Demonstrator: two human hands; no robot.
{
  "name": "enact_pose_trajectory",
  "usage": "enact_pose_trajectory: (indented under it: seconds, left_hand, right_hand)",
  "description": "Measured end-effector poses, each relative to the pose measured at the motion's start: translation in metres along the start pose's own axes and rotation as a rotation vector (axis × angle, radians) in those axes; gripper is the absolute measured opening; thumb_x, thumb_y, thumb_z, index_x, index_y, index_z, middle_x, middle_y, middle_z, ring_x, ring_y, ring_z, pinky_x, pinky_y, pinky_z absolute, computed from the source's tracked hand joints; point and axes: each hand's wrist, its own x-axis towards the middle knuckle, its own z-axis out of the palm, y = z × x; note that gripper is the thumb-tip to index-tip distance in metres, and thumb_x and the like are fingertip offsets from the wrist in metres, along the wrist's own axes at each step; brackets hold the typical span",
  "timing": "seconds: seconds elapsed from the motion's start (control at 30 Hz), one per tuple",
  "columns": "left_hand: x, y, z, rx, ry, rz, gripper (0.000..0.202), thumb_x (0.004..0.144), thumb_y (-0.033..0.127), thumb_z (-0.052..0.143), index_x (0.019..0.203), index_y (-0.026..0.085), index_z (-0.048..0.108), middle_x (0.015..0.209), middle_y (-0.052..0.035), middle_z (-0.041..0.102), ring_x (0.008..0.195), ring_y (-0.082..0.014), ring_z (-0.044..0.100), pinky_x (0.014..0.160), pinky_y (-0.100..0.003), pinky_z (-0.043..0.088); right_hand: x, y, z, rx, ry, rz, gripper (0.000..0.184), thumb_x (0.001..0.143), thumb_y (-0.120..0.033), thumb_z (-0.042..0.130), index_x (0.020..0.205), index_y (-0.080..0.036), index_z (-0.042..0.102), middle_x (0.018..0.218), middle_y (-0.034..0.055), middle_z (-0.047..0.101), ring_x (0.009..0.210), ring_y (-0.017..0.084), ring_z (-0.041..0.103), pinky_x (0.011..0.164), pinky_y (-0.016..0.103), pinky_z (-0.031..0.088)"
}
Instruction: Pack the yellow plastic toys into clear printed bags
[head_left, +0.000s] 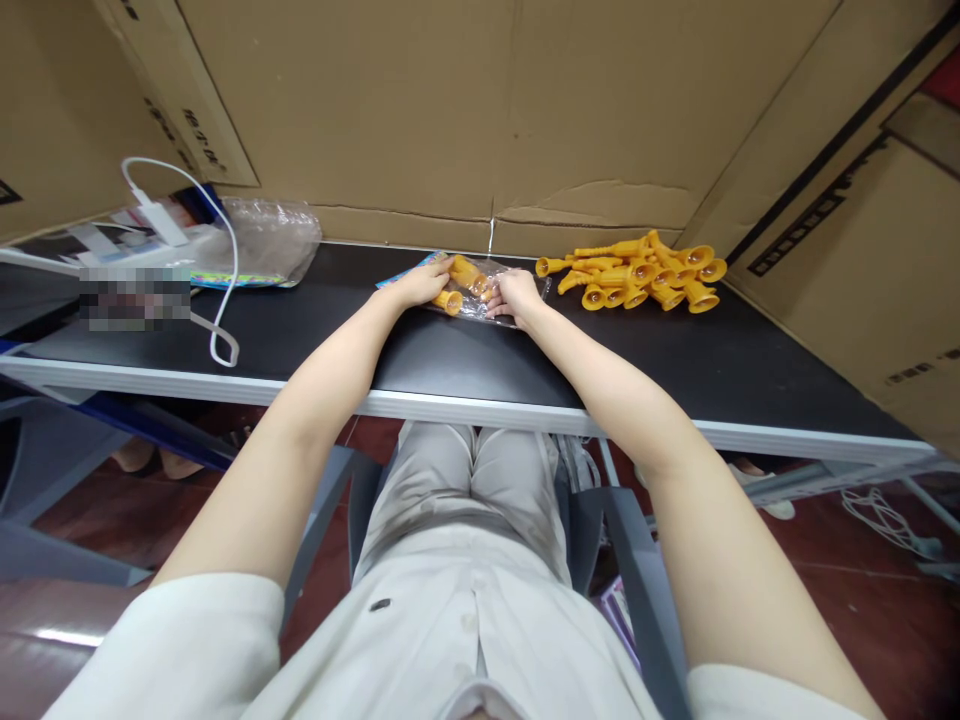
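A clear plastic bag with a colourful header strip lies on the black table in front of me, between my hands. Yellow toy horns with flared bells are in or on it; I cannot tell exactly which. My left hand is closed on the bag's header side, its fingertips touching the horns. At the opposite end, my right hand has its fingers bent around the bag film, close to a horn's narrow end. To the right lies a pile of similar yellow horns.
Another clear bag with a bright strip lies at the left back, beside a white cable and white plug. Cardboard walls close off the back and sides. A metal edge runs along the table's front.
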Motion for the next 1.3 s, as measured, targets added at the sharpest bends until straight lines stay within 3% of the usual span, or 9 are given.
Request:
enact_pose_trajectory:
  seconds: [0.1,0.27,0.43,0.57,0.8,0.93,1.07,1.17,1.3]
  left_hand:
    - [-0.001,-0.001,-0.001,-0.039,-0.035,0.069,0.059,0.103,0.028,0.047,0.157,0.013,0.063,0.169,-0.0085,0.05,0.165,-0.0216,0.034,0.134,-0.028,0.023]
    - [-0.003,0.001,-0.002,-0.117,-0.049,0.111,0.044,0.102,0.04,0.057,0.131,0.021,0.083,0.162,-0.0061,0.058,0.165,-0.0271,0.033,0.134,-0.038,0.026]
    - [-0.005,0.006,-0.003,-0.186,-0.07,0.098,0.044,0.098,0.05,0.064,0.118,0.018,0.088,0.153,-0.0109,0.068,0.164,-0.0292,0.038,0.133,-0.034,0.027]
    - [-0.006,0.005,-0.005,-0.195,-0.087,0.07,0.043,0.099,0.049,0.064,0.12,0.018,0.087,0.151,-0.0113,0.069,0.155,-0.0327,0.052,0.131,-0.039,0.034]
    - [0.001,-0.002,-0.001,-0.115,-0.094,0.072,0.056,0.106,0.048,0.051,0.143,0.014,0.075,0.166,-0.0125,0.055,0.166,-0.0232,0.032,0.134,-0.03,0.021]
    - [0.007,-0.007,0.001,-0.042,-0.085,0.045,0.059,0.109,0.046,0.042,0.156,0.019,0.064,0.174,-0.0087,0.043,0.166,-0.0213,0.032,0.135,-0.03,0.019]
    - [0.009,-0.013,-0.002,0.011,-0.084,0.007,0.062,0.109,0.047,0.039,0.158,0.018,0.062,0.177,-0.0088,0.038,0.166,-0.0218,0.032,0.135,-0.029,0.018]
    - [0.009,-0.019,-0.006,0.039,-0.082,-0.016,0.063,0.109,0.047,0.037,0.158,0.017,0.062,0.177,-0.0094,0.038,0.166,-0.0216,0.032,0.135,-0.03,0.018]
    - [0.008,-0.027,-0.011,0.047,-0.067,-0.039,0.065,0.107,0.047,0.036,0.159,0.016,0.061,0.177,-0.0106,0.038,0.166,-0.0238,0.032,0.135,-0.033,0.018]
  right_hand:
    - [0.005,0.001,-0.001,0.002,0.006,0.025,0.02,0.104,-0.012,0.04,0.091,-0.02,0.053,0.062,-0.0029,0.054,0.045,0.011,0.052,0.051,0.023,0.055]
    - [0.008,0.002,-0.008,-0.092,0.003,0.038,0.014,0.105,-0.016,0.046,0.1,-0.016,0.059,0.061,-0.0024,0.054,0.043,0.013,0.056,0.047,0.025,0.054]
    - [0.009,0.005,-0.007,-0.121,-0.009,-0.037,0.011,0.103,-0.019,0.056,0.101,-0.014,0.065,0.065,-0.0019,0.058,0.042,0.01,0.053,0.044,0.022,0.05]
    - [0.011,0.007,-0.005,-0.157,0.018,-0.044,0.008,0.102,-0.017,0.057,0.101,-0.015,0.064,0.065,-0.0018,0.058,0.044,0.01,0.054,0.044,0.02,0.049]
    - [0.007,-0.003,-0.01,-0.152,-0.052,-0.034,0.01,0.098,-0.011,0.057,0.095,-0.015,0.065,0.069,0.0003,0.061,0.05,0.011,0.057,0.055,0.026,0.059]
    - [0.025,-0.006,-0.038,-0.512,0.084,-0.173,0.017,0.095,-0.01,0.056,0.095,-0.013,0.072,0.083,0.0135,0.07,0.079,0.027,0.073,0.084,0.049,0.066]
    - [0.057,0.007,-0.079,-0.877,0.363,-0.423,0.037,0.101,-0.018,0.044,0.121,-0.01,0.074,0.126,0.0262,0.071,0.129,0.041,0.065,0.114,0.064,0.051]
    - [0.069,0.019,-0.096,-1.016,0.301,-0.495,0.052,0.1,-0.02,0.044,0.148,-0.009,0.06,0.158,0.0257,0.053,0.148,0.041,0.051,0.12,0.065,0.045]
    - [0.065,0.023,-0.091,-1.181,0.167,-0.333,0.075,0.095,-0.012,0.049,0.168,-0.008,0.037,0.177,0.0243,0.03,0.162,0.042,0.034,0.128,0.068,0.033]
